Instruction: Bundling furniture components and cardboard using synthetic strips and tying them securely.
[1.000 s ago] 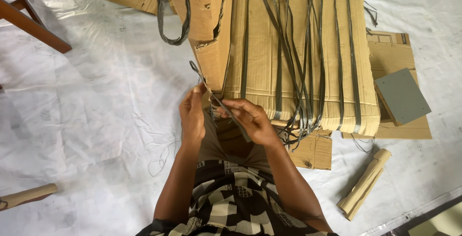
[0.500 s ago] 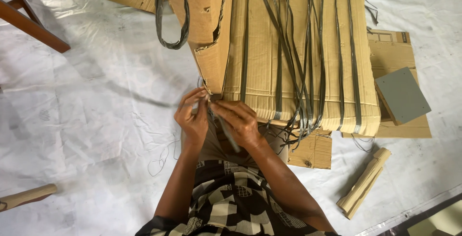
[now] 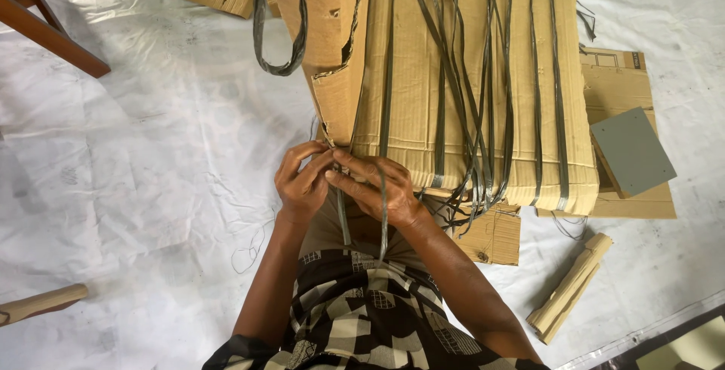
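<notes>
Strap [image 3: 384, 211], grey and flat, hangs over the near edge of the cardboard bundle [image 3: 461, 83] and runs down toward the person's lap, its long axis pointing from the bundle straight back at the body; a second grey strand [image 3: 343, 223] hangs just beside it to the left. The right hand [image 3: 374, 187] lies across the strap where it leaves the edge, its fingers pressed together on it. The left hand [image 3: 302, 181] meets it from the left, fingertips curled in and touching the right hand's fingers; whether it also pinches the strap cannot be told, so the right hand is the nearer. More grey straps run lengthwise over the bundle, and one hangs in a loop [image 3: 281, 30] off its left side. A grey board [image 3: 633, 151] and a cardboard roll [image 3: 570, 287] lie well apart to the right on the white sheet [image 3: 151, 189].
</notes>
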